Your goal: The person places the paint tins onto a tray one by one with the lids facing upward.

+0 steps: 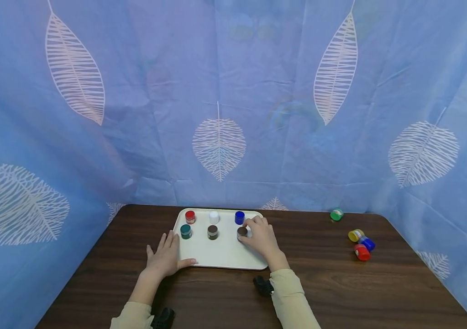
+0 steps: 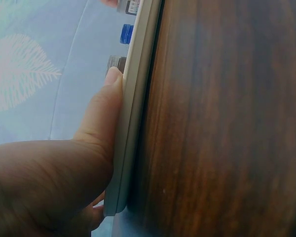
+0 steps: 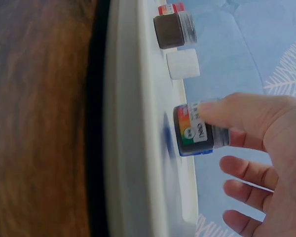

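Note:
My right hand pinches a small paint jar with dark paint between thumb and index finger, over the right part of the white tray. The other fingers are loosely bent and hold nothing. Whether the jar's base touches the tray, I cannot tell. My left hand rests at the tray's front left corner, fingers spread along the left side and thumb straight along the front rim. On the tray stand red, white and blue jars behind, with dark green and brown jars nearer.
Towards the table's right side lie more jars: a green one near the back edge, and a yellow one, a blue one and a red one close together. A blue leaf-patterned cloth hangs behind the dark wooden table.

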Tool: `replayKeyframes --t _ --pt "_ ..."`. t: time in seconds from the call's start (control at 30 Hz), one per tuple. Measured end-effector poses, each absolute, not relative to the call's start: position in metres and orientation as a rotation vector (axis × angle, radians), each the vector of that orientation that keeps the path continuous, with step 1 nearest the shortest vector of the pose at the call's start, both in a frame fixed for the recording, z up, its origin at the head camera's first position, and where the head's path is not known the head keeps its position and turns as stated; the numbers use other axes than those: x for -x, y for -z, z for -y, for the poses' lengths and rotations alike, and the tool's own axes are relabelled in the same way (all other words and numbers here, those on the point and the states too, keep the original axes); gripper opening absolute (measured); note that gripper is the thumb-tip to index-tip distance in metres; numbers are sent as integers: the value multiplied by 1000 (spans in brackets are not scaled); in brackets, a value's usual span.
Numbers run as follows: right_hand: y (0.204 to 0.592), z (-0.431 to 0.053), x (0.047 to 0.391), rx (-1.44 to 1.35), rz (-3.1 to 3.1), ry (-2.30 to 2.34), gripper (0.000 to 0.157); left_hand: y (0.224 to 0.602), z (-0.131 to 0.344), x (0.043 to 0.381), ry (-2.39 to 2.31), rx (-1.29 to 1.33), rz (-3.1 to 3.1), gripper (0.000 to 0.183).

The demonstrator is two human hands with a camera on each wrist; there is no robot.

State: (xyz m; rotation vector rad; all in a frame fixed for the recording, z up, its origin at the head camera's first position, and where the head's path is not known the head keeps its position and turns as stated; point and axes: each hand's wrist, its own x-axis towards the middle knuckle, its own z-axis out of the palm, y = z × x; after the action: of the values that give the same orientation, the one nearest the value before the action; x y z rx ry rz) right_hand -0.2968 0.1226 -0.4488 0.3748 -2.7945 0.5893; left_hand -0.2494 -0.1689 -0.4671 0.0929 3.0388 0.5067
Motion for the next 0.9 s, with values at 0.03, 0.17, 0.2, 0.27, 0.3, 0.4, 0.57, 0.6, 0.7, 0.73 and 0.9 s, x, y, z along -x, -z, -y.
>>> replayKeyframes --t 0.03,0.17,0.2,0.27,0.3,0.4,0.57,0.6,0.7,0.73,0.9 --pt "449 -122 297 -360 2808 -585 32 468 169 249 -507 -93 -3039 116" --pt "452 -118 298 -317 2848 -570 30 469 169 249 -509 -81 -3030 116" --pt "452 -117 298 -312 2853 -570 30 469 169 249 -510 -77 -3029 116" --pt "453 -116 300 -299 2859 -578 30 468 170 249 -511 -75 -3033 115" --pt "453 -115 300 -290 2863 -580 31 468 170 249 -511 -76 -3034 115" --pt "454 -113 303 -254 2878 -595 32 467 170 249 -516 -80 -3041 115" --pt "456 -112 305 -202 2888 -635 32 466 169 249 -517 -85 -3046 115" --pt "457 -112 305 -193 2887 -647 32 466 169 249 -518 -86 -3046 115" --pt "457 -112 304 -181 2884 -674 32 466 169 249 -521 -88 -3042 116" --pt "457 -112 304 -184 2884 -682 32 466 169 248 -522 -88 -3042 115" --pt "456 -117 300 -191 2873 -722 43 466 169 249 -518 -87 -3043 116"
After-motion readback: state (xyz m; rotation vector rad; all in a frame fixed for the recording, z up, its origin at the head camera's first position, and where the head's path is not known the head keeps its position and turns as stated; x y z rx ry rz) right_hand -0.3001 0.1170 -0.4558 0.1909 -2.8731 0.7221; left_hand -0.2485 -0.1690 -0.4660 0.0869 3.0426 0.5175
